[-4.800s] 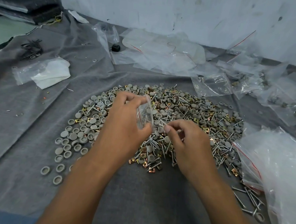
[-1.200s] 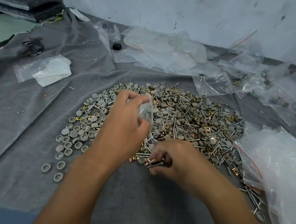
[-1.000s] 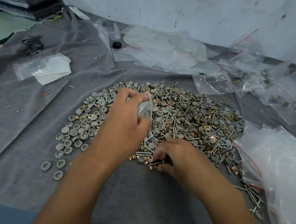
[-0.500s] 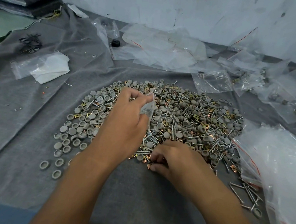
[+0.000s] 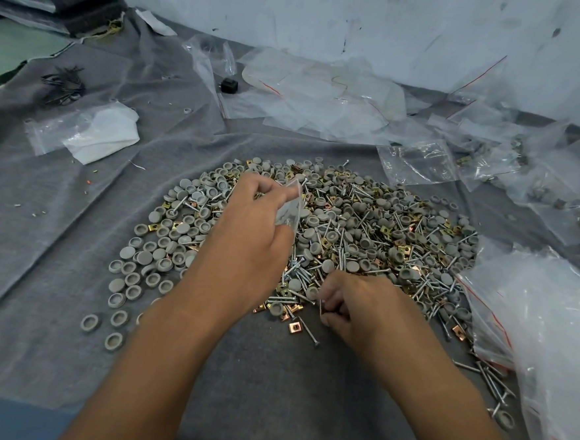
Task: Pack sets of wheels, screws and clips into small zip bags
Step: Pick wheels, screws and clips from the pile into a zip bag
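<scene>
Head view, the only one here. The left hand [image 5: 246,237] is up over the middle of the pile, pinching a small clear zip bag [image 5: 290,209] between thumb and fingers. The bag sticks out from the fingertips toward the right, tilted, and there's something metallic inside it, though it's too small to tell what.

The right hand [image 5: 358,307] is low at the near edge of the pile with fingers curled in tight. They look pinched on a thin screw [image 5: 320,307] standing roughly upright at the fingertips, but it's tiny, so not totally sure it's just one.

The pile itself is a big spread on the gray cloth [image 5: 57,238]: gray wheels [image 5: 163,245] mostly on the left side, screws [image 5: 348,251] and brass clips [image 5: 294,327] mixed through the middle and right. One loose screw [image 5: 308,331] lies flat just beside the right hand's fingertips, on the near side.

A heap of clear bags [image 5: 324,95] sits far back by the wall, more bags [image 5: 419,160] on the right with bits in them, and a big plastic bag [image 5: 548,334] at the right edge.
</scene>
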Motion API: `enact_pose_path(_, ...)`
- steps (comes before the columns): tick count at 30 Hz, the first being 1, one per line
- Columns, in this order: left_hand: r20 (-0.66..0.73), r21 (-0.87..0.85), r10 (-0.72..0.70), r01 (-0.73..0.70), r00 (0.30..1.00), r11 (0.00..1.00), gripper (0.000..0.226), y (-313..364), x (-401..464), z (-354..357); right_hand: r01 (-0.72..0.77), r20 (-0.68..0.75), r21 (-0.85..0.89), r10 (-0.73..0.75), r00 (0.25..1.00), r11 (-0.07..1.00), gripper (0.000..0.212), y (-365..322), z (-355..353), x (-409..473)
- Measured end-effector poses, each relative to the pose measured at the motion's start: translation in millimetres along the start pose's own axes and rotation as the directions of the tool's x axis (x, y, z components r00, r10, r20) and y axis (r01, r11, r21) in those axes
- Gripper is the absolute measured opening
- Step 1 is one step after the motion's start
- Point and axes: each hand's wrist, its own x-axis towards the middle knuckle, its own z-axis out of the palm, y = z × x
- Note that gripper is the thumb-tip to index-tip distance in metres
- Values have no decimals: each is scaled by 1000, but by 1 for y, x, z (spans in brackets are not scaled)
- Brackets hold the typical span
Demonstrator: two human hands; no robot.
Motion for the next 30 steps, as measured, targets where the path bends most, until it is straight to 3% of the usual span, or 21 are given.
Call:
enact_pose_path(5, 3, -16, 4, -4, 1000, 1000, 45, 0, 0, -1, 51, -85, 5, -51, 995, 999, 16, 3, -2, -4)
enact_pose_path(10, 7, 11, 8, -8, 1000, 1000, 46, -1, 2, -1, 182, -162, 218, -149, 976, 959, 15, -4, -1, -3)
enact_pose_path(13, 7, 15, 7, -7, 1000, 1000, 47, -2, 2, -1, 228, -93, 260, -211, 973, 938, 12, -12, 6, -3)
enact_pose_path(20, 13, 31, 0, 0, 1000, 1000, 50, -4, 0, 0, 199, 66, 150, -210, 975, 969, 14, -21, 13, 1)
enact_pose_path(27, 10, 39, 33, -34, 999, 999, 51, -6, 0, 0, 213, -65, 145, -206, 976, 966, 7, -20, 11, -3)
enact_pose_path(30, 17, 35, 49, -49, 999, 998, 55, -6, -1, -2, 181, -159, 283, -140, 977, 942, 9, -15, 1, -1)
